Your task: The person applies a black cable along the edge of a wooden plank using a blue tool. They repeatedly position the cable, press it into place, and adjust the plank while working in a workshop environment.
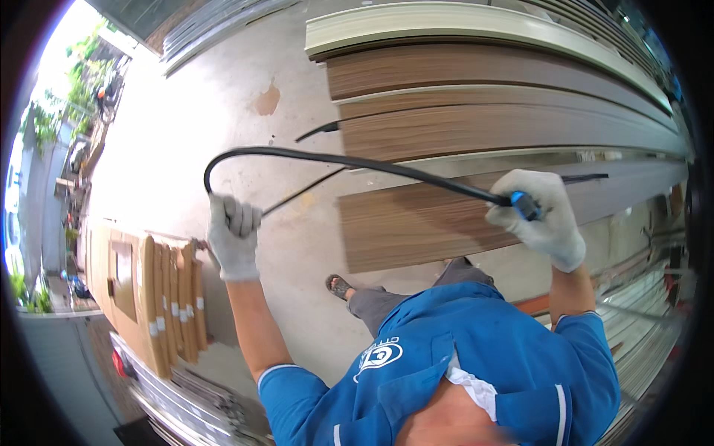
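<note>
A long, flexible black strip (335, 158), like a cord or rubber seal, is stretched between my two gloved hands. My left hand (236, 234) is closed round it where it bends back at the left. From that fist a thinner black length (305, 191) runs up toward the boards and passes behind the strip. My right hand (543, 215) grips the other end, beside a small blue and black piece (524, 206) whose kind I cannot make out. Below the strip lies a brown wood-grain panel (416, 223).
More wood-grain panels (483, 123) and a cream profile (446, 18) lie stacked beyond my hands. A black end (320, 131) pokes out at their left. Brown cardboard packages (167, 297) stand at the left. Metal lengths (639, 334) lie at the right, on the concrete floor (171, 149).
</note>
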Tool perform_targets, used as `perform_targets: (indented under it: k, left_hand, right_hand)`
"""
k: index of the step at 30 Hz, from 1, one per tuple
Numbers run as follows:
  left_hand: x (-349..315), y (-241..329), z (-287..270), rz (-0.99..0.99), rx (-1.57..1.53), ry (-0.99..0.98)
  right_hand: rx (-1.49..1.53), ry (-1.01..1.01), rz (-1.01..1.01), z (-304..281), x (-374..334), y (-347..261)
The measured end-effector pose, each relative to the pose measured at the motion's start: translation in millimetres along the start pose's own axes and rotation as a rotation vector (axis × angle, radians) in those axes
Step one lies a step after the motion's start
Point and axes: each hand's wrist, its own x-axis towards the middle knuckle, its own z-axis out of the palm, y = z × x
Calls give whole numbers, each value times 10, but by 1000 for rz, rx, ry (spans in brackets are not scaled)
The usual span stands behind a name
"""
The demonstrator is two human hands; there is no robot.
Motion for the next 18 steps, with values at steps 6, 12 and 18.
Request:
perform_targets:
  k: [6,12,18]
  left_hand:
    - [-77,948,-1913,-144,-24,77]
    - [13,2563,-3347,178,602,448]
    - [678,2863,-3173,-304,598,-185]
  right_hand:
    - [69,12,65,2139,688,-946]
    - [118,-117,314,3996,1692,-1279]
    - [127,-129,379,4941,2613,-766]
